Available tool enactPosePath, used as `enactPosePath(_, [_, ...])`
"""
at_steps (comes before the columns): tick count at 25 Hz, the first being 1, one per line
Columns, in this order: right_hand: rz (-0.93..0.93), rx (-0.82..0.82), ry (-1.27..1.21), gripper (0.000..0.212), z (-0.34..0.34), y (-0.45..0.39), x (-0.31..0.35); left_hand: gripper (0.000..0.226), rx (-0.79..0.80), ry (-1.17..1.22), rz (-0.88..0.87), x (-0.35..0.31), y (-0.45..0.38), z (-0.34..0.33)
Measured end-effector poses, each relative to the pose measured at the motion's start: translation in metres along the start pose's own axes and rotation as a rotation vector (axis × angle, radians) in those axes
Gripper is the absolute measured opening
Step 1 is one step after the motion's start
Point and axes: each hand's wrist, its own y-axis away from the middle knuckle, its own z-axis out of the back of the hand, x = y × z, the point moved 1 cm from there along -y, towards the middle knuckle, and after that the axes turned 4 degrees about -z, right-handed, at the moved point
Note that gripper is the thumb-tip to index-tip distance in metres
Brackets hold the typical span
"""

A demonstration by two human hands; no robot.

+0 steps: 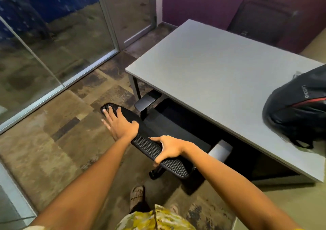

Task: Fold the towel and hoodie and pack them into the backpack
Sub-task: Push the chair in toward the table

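The grey table serves as the landmark. Its top is a flat, matte, rectangular slab with a thin straight edge, carried on dark legs. On the table's right end, near the front edge, lies the black backpack: a soft, rounded fabric shell with a red stripe and light lettering on its side, partly cut off by the frame edge. No towel or hoodie is visible.

Tucked under the table's front edge stands a black office chair. Its backrest top is a long, curved bar covered in perforated mesh with a honeycomb texture. Two flat, smooth armrest pads show beside it, just below the table edge.

The left hand lies flat on the far end of the backrest, fingers straight and spread. The right hand grips the near part of the backrest, fingers curled under its edge and thumb on top.

Left of the table, the floor is carpet in mottled brown and tan rectangular tiles. Beyond it runs a glass partition in pale metal framing. Behind the table stands a purple wall, with a second dark chair at the table's far side.
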Motion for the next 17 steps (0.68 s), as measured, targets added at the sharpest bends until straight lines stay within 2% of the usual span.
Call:
enactPosePath(2, [-0.004, -0.043, -0.003, 0.106, 0.011, 0.007, -0.015, 0.056, 0.116, -0.194, -0.163, -0.015, -0.002, -0.008])
enactPosePath(4, [-0.013, -0.078, 0.001, 0.098, 0.022, 0.011, -0.029, 0.053, 0.224, -0.303, -0.296, -0.031, -0.004, -0.011])
enactPosePath(10, [-0.04, -0.15, -0.001, 0.092, 0.062, 0.029, -0.067, 0.047, 0.48, -0.272, -0.759, -0.074, -0.015, -0.024])
enactPosePath(12, [-0.066, -0.185, -0.02, 0.089, 0.071, 0.033, -0.08, 0.05, 0.512, -0.292, -0.835, -0.088, -0.016, -0.029])
enactPosePath(17, [-0.141, -0.229, -0.095, 0.091, 0.092, 0.036, -0.111, 0.07, 0.549, -0.346, -0.868, -0.127, -0.025, -0.046])
